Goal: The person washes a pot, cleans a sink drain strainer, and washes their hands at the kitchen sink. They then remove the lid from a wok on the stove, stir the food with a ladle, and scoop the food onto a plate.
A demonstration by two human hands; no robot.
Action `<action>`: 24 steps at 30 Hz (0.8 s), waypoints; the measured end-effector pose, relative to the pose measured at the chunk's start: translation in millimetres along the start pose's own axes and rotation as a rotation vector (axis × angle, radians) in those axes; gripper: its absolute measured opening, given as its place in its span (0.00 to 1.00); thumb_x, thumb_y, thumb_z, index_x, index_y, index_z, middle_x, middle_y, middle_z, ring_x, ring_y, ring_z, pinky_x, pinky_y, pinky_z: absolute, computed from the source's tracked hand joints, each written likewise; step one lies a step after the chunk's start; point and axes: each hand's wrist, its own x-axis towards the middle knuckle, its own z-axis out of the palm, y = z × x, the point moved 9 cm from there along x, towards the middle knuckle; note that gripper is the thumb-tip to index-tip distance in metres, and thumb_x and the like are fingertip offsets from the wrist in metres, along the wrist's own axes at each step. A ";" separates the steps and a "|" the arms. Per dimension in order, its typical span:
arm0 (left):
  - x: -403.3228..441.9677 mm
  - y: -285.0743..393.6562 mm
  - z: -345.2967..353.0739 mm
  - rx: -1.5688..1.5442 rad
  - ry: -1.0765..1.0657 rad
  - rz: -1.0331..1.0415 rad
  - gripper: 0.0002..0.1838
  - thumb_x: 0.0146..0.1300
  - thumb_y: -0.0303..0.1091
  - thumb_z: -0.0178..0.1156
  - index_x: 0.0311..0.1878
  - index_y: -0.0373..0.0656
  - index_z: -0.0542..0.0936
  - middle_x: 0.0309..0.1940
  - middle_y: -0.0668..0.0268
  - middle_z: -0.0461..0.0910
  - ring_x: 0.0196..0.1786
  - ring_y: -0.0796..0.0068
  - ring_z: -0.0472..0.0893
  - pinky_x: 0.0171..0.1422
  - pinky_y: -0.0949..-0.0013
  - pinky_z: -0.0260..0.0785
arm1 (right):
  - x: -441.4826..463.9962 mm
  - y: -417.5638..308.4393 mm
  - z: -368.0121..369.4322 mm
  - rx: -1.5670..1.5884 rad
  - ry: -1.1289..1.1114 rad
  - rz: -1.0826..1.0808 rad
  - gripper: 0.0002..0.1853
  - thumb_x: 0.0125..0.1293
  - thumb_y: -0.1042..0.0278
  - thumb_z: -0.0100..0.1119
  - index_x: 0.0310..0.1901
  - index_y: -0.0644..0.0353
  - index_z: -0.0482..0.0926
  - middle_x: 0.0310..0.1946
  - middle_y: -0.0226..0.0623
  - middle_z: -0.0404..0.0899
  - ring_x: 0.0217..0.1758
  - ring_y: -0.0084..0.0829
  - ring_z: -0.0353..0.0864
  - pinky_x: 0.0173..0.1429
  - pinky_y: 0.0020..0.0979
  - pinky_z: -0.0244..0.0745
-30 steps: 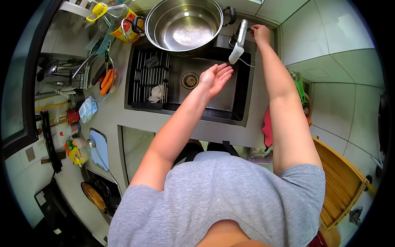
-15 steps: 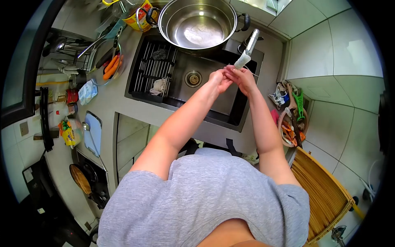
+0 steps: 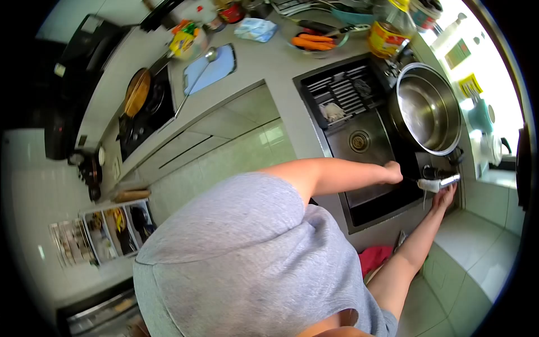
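Observation:
My left hand (image 3: pixel 393 172) is closed in a loose fist over the right part of the dark sink (image 3: pixel 365 188). Its fingers curl out of sight, so anything inside is hidden. My right hand (image 3: pixel 445 196) reaches to the wall side of the sink, its fingers up against the metal faucet (image 3: pixel 450 180). Pale wrapping (image 3: pixel 429 185) covers the spout end, and a thin pale line shows beside it. Beyond the faucet, a large steel pot (image 3: pixel 429 112) stands behind the sink. A black rack (image 3: pixel 345 87) spans the sink's far end, holding a whitish cloth (image 3: pixel 332 112).
Carrots (image 3: pixel 313 42) lie in a glass bowl near an oil bottle (image 3: pixel 387 28). Farther left are a blue cutting board (image 3: pixel 210 68) with a ladle (image 3: pixel 211 54), and a stove (image 3: pixel 147 121). Red cloth (image 3: pixel 375 259) shows beside my right arm. The window ledge holds a teal mug (image 3: pixel 481 116).
My hands were together under the spout and have come apart. The right moved to the faucet, the left stays over the sink. My view has turned left.

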 end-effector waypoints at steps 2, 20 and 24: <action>-3.5 3.8 -5.6 0.025 0.024 0.029 0.18 0.54 0.28 0.56 0.47 0.29 0.79 0.50 0.43 0.78 0.56 0.50 0.78 0.57 0.57 0.73 | 12.0 -10.1 14.4 0.036 -0.094 -0.021 0.21 0.67 0.74 0.49 0.61 0.63 0.69 0.53 0.41 0.77 0.55 0.39 0.78 0.62 0.41 0.72; -24.0 27.0 -22.2 0.585 0.537 0.585 0.05 0.47 0.27 0.58 0.23 0.43 0.84 0.26 0.57 0.82 0.38 0.56 0.82 0.46 0.58 0.75 | -193.3 88.5 70.1 -1.350 -0.210 -0.347 0.09 0.48 0.79 0.62 0.33 0.63 0.76 0.28 0.37 0.76 0.32 0.32 0.73 0.40 0.32 0.70; -41.2 -28.7 0.8 0.827 -0.120 0.051 0.50 0.40 0.40 0.75 0.71 0.56 0.64 0.76 0.52 0.43 0.75 0.37 0.44 0.65 0.19 0.43 | -253.1 105.6 137.3 -1.239 -0.669 -0.176 0.39 0.52 0.75 0.65 0.68 0.58 0.61 0.59 0.50 0.72 0.62 0.45 0.73 0.63 0.36 0.67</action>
